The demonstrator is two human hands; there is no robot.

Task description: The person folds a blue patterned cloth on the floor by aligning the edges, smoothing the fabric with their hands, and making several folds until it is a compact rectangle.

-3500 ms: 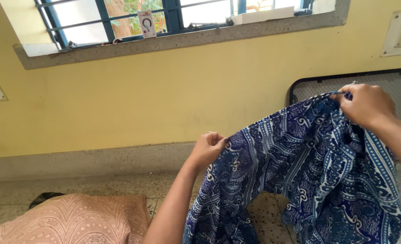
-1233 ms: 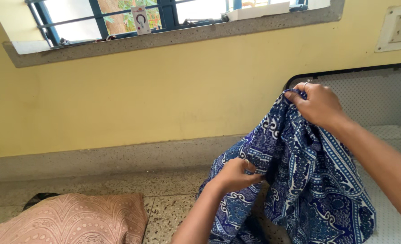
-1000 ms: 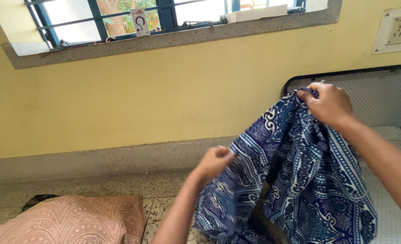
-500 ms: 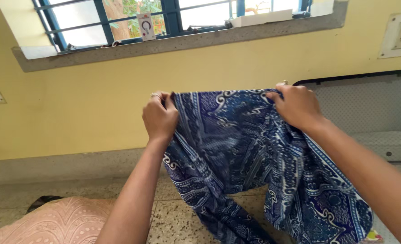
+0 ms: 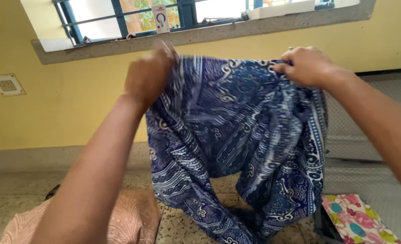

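Left hand [image 5: 148, 77] and right hand [image 5: 306, 65] each pinch closed on the top edge of the soft, light blue patterned trousers [image 5: 236, 149], which drape limply.

home room: barred window [image 5: 132, 18], terrazzo floor [image 5: 10, 205], clothes.

One blue patterned garment [image 5: 236, 144], two hands [image 5: 148, 77].

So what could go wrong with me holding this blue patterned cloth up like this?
The blue patterned cloth hangs from your left hand and right hand down to the speckled floor, so its lower end may drag and pick up dirt. The left hand looks blurred, so that corner's grip may be less secure.
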